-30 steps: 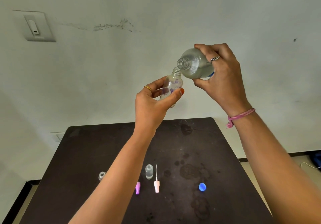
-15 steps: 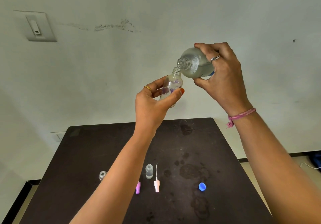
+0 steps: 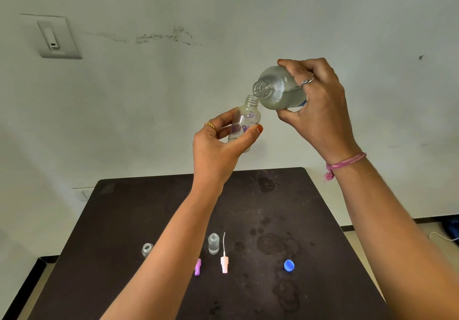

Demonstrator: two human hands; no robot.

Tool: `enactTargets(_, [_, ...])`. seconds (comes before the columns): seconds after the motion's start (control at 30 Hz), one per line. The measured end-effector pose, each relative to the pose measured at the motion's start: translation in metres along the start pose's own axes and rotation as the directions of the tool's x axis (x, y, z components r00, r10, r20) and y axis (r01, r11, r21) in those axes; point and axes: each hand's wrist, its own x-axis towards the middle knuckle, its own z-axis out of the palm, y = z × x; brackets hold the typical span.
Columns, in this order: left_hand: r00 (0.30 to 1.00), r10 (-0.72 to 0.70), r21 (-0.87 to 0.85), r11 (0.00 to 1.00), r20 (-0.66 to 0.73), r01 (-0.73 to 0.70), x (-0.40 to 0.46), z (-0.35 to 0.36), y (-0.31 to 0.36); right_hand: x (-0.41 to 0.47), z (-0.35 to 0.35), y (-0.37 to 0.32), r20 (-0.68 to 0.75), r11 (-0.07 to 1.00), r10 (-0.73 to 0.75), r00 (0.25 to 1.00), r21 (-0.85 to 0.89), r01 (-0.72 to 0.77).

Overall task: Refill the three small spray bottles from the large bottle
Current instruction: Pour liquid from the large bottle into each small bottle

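- Small spray bottle [image 3: 244, 123], clear plastic with purple print on its side, was held up in mid-frame against the pale wall, neck open and tilted slightly right.
- Your left hand [image 3: 218, 146] pinched it, thumb across the front and fingers curled behind.
- Your right hand [image 3: 320, 106] gripped the large bottle [image 3: 278, 88], fingers wrapped over the top and thumb underneath; it lay tipped nearly on its side, threaded mouth just above and touching or almost touching the small neck.
- Large bottle looked like thin clear plastic, rounded at the shoulder, with droplets or bubbles on the inside and a strip of blue label under your palm.
- Whether liquid was actually running you could not tell from this view; by my judgement the pour for this bottle was under way, not finished.
- Two more small bottles stood uncapped low on the dark table [image 3: 323, 220]: one [image 3: 213, 243] centre-low, seemingly holding liquid, and another [image 3: 147, 249] left of your forearm, its level unclear.
- Sprayer heads lay loose near them: a pink one [image 3: 224, 265] with a thin white dip tube, and a purple one [image 3: 197, 267] partly hidden by your arm.
- Blue cap [image 3: 288, 265] sat apart at lower right.
- Table was matte and marked with darker, wet-looking patches.
- Left to do, as I judged: finish filling and refit the heads.
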Motion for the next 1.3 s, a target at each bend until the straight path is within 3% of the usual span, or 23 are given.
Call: enactTargets(1.3, [0.999, 0.028, 0.037, 0.999, -0.018, -0.028, -0.0071, -0.0001, 0.0015, -0.0024, -0.0081, -0.0056, 0.006, 1.0, 0.004, 1.0, -0.001, -0.004])
